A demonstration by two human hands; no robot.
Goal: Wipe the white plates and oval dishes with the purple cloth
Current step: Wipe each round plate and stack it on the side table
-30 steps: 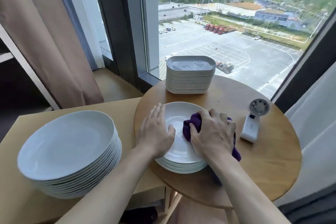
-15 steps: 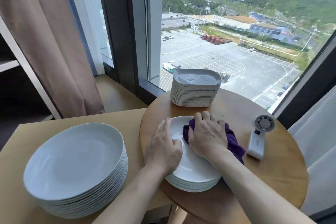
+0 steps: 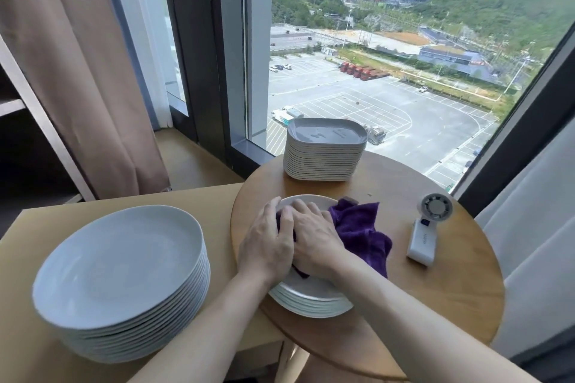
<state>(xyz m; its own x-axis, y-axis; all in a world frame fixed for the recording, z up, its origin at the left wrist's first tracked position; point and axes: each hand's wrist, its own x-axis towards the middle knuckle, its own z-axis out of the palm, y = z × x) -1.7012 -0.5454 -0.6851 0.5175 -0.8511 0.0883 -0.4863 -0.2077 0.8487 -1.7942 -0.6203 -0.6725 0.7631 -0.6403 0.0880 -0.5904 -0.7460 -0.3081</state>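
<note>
Head view: the right hand (image 3: 314, 239) curls its fingers over the bunched purple cloth (image 3: 357, 227), pressing it onto the top plate (image 3: 311, 288) beneath them. Just left, the left hand (image 3: 266, 242) lies flat, fingers together, on the rim. Best to sweep firmly out to that rim without sliding the stack (image 3: 311, 308) underneath.

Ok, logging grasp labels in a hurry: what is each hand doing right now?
Left hand: open, resting on the top plate at its rim.
Right hand: fingers curled on the purple cloth, pressing it onto that plate.
</note>
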